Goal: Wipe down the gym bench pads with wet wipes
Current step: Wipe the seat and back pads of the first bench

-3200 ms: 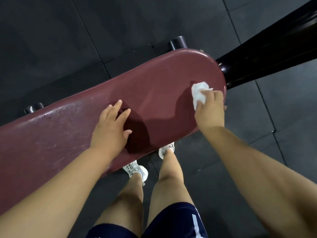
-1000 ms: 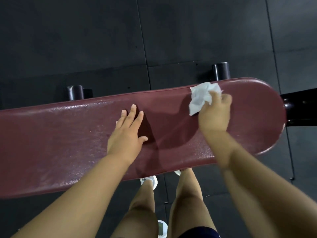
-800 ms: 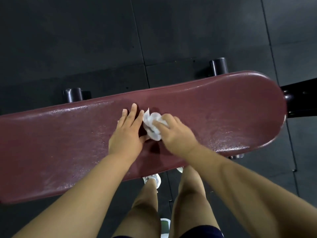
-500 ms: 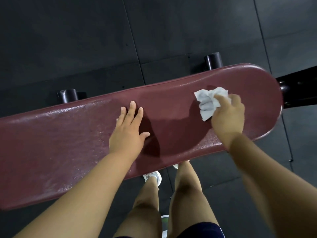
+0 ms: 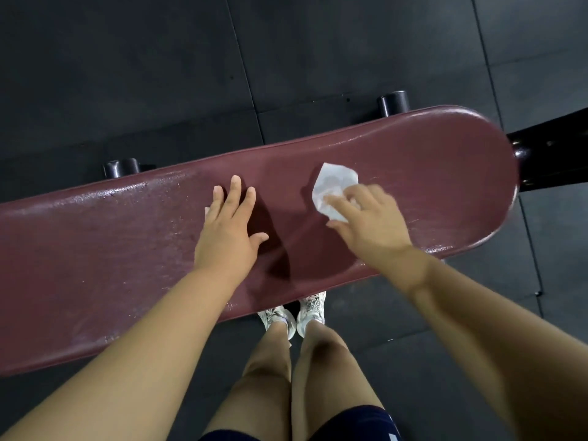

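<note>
Bare pad (image 5: 95, 265) leftward of the flat left hand (image 5: 227, 240) — black frame bar (image 5: 553, 148) just past the rounded end.

On the bench pad (image 5: 95, 249), left of the right hand (image 5: 369, 224) and apart from it: the left hand (image 5: 227, 237), palm down. Under the right hand's fingertips and just beyond them, on the pad: the wet wipe (image 5: 334, 183). Beyond both hands, behind the pad's far edge: two frame posts (image 5: 393, 103); nearer than the wrists, below the near edge: shoes (image 5: 276, 315) on the floor (image 5: 127, 58).
</note>
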Motion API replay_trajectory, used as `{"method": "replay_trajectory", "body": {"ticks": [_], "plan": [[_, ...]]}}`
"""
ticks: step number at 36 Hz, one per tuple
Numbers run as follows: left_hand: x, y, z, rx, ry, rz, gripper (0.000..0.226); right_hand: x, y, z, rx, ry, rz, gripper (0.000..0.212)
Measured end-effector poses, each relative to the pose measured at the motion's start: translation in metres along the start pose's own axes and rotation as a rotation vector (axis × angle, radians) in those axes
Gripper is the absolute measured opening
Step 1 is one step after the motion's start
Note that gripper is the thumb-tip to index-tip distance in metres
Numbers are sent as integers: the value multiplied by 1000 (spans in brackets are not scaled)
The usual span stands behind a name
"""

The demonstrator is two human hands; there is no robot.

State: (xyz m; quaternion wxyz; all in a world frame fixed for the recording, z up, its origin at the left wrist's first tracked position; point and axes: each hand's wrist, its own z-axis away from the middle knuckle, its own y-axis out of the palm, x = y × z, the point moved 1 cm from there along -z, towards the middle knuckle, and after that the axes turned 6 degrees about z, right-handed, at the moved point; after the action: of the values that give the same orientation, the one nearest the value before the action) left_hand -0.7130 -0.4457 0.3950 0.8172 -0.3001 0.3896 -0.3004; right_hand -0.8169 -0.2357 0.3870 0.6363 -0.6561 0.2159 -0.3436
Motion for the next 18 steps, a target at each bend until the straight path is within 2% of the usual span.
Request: {"method": "replay_trajectory", "body": {"ticks": [2, 6, 8, 10, 14, 16, 18], "plan": [[-1, 0, -1, -7, -4, 15, 76, -7, 1, -5, -16, 45, 24, 36], [-4, -1, 2, -13, -29, 1, 74, 5, 11, -11, -45, 87, -97, 23], [-8, 0, 5, -20, -48, 13, 71, 22, 17, -4, -65, 137, -126, 25], [-11, 3, 11, -26, -68, 36, 70, 43, 22, 14, -71, 29, -132, 29], [-17, 12, 28, -24, -87, 72, 66, 42, 25, 50, 96, -344, -123, 40], [-16, 17, 38, -18, -87, 59, 66, 14, 24, 49, 84, -280, -152, 42], [-14, 22, 47, -16, -90, 42, 66, -21, 18, 45, -36, -35, -107, 37]]}}
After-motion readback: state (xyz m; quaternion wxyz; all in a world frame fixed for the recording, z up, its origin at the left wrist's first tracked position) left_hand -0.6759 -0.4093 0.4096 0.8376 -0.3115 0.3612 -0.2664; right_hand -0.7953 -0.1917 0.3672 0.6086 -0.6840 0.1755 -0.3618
